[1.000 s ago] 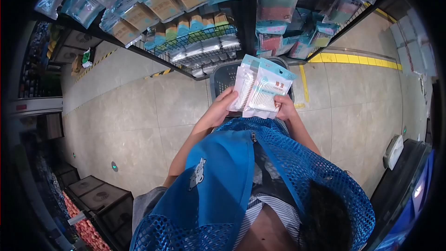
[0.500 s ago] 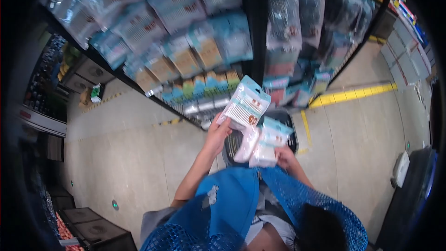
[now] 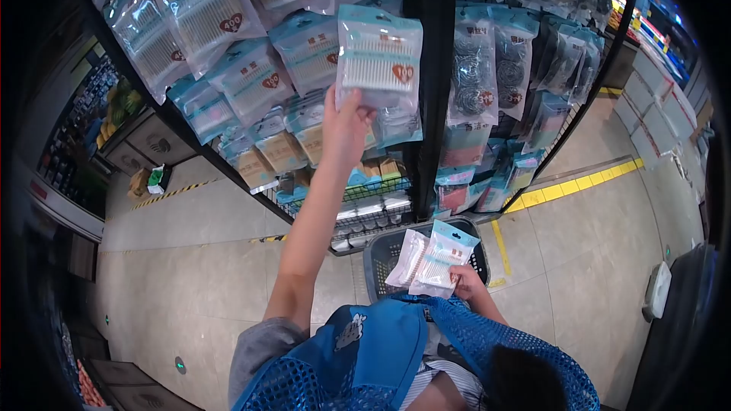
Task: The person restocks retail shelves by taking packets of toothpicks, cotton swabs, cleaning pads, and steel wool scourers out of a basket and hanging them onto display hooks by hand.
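Observation:
My left hand (image 3: pixel 348 125) is raised to the shelf rack and pinches the lower edge of a cotton swab packet (image 3: pixel 379 59), held upright in front of other hanging packets (image 3: pixel 251 80). Low down, my right hand (image 3: pixel 467 281) grips a second swab packet (image 3: pixel 444 259). Beside that one, another white packet (image 3: pixel 411 257) lies partly behind it, over a dark basket (image 3: pixel 376 274). Whether my right hand also touches this other packet cannot be seen.
A black rack post (image 3: pixel 432 106) divides the displays. Steel scrubber packets (image 3: pixel 474 68) hang right of it. Wooden stick packs (image 3: pixel 278 148) hang below the swabs. White boxes (image 3: pixel 647 106) stand far right. Yellow tape (image 3: pixel 575 190) marks the floor.
My left hand has moved up and away from my right hand, carrying one packet to the rack. My right hand stays low with its packet. The view has shifted, showing more of the rack.

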Available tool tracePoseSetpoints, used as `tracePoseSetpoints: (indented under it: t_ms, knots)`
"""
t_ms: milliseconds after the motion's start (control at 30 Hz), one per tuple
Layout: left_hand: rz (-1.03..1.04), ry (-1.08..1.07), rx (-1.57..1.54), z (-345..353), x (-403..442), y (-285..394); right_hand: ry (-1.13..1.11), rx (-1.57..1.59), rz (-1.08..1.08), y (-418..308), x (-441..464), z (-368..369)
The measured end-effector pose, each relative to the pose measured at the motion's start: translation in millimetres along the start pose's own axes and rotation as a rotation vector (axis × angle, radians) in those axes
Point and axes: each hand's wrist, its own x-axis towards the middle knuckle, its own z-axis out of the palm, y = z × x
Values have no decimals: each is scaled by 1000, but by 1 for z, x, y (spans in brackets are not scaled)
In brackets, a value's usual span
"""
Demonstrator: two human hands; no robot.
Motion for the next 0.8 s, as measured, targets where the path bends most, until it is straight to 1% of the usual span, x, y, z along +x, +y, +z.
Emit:
tracePoseSetpoints:
  t_ms: [167, 233, 300, 400, 467, 600, 733, 800]
  knots:
    - [8, -40, -20, 0, 21, -3, 4, 60, -27, -9, -3, 13]
    - [9, -64, -45, 4, 26, -2, -22, 23, -95, -14, -3, 18]
    - [-3, 5, -50, 5, 23, -4, 2, 39, -97, -16, -6, 18]
    - [13, -49, -56, -5, 23, -9, 19, 25, -62, -15, -9, 14]
    - [9, -61, -67, -6, 22, -10, 24, -22, -120, -18, -13, 23]
    - [3, -91, -61, -10, 31, -8, 41, -55, -103, -22, -15, 31]
    - [-5, -79, -61, -6, 40, -9, 13, -61, -113, -15, -9, 24]
    - [-15, -85, -92, -5, 44, -11, 17, -30, -83, -14, -8, 22]
